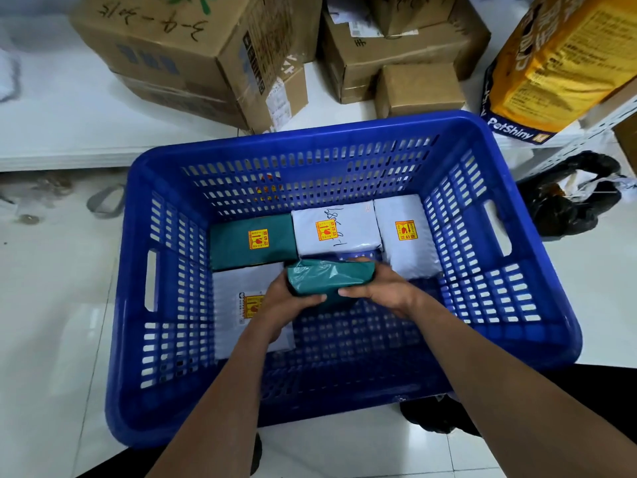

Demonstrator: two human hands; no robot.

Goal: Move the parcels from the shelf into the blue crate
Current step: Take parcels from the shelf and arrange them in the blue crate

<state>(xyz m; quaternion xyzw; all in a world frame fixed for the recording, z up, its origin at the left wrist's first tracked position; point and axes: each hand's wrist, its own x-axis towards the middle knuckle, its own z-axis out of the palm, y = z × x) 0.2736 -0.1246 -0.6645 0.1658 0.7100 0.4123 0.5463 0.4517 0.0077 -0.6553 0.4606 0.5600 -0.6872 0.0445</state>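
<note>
Both hands are down inside the blue crate [537, 281], gripping 1 green parcel [331, 276] between them. The left hand [279, 298] curls around its left end with the thumb laid along the near edge; the right hand [379, 288] wraps the right end, fingertips over the far edge and thumb on the near side. The parcel sits tilted, and whether it touches the crate floor cannot be told.

Around it lie 4 parcels already on the floor of the crate. A second green parcel [250, 241] rests at the back left, a white parcel [334, 229] beside it at back centre, and another white parcel [406, 236] at back right against the right wall. A fourth, also white [238, 305], lies front left under the left wrist. The front right and front centre of the crate floor are bare blue mesh.

Beyond the crate's far rim, cardboard boxes [193, 56] stand on a white shelf [69, 132]. An orange and yellow bag [565, 63] leans at the right, and a black plastic bag [572, 198] lies on the tiled floor beside the crate's right wall.
</note>
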